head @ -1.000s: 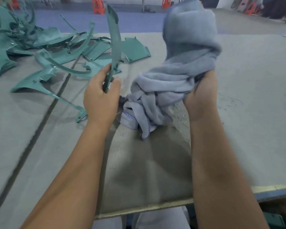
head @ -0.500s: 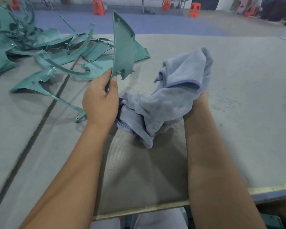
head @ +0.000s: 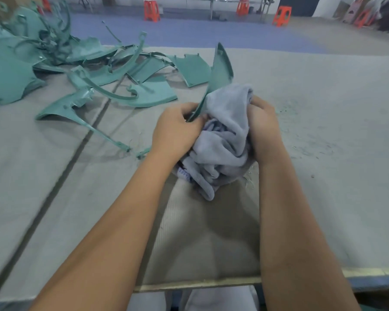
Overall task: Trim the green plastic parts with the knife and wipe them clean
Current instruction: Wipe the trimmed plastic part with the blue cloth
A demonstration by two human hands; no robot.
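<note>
The grey felt-covered table [head: 323, 176] fills most of my view, its near edge just in front of my knees. On its far left lies the big heap of green plastic parts [head: 81, 70], overlapping each other, with one long thin piece [head: 76, 113] trailing nearer to me. I cannot tell from here which of them are trimmed or wiped and which are not, so I judge that much of the pile may be left to do.

In the middle, above the table, is the bunched grey cloth [head: 225, 140], hanging down from my hands. My right hand [head: 264, 129] has its fingers curled into the cloth, pressing it against the one green part [head: 219, 72] I am working on. That part stands tilted, its pointed tip up and away from me, its lower end buried between cloth and palm. My left hand [head: 175, 131] pinches that lower end, fingers closed on it.

So this piece is at the wiping step. I see no knife anywhere. Small green shavings [head: 296, 113] speckle the felt just right of my right hand, which suggests trimming has been done here.
</note>
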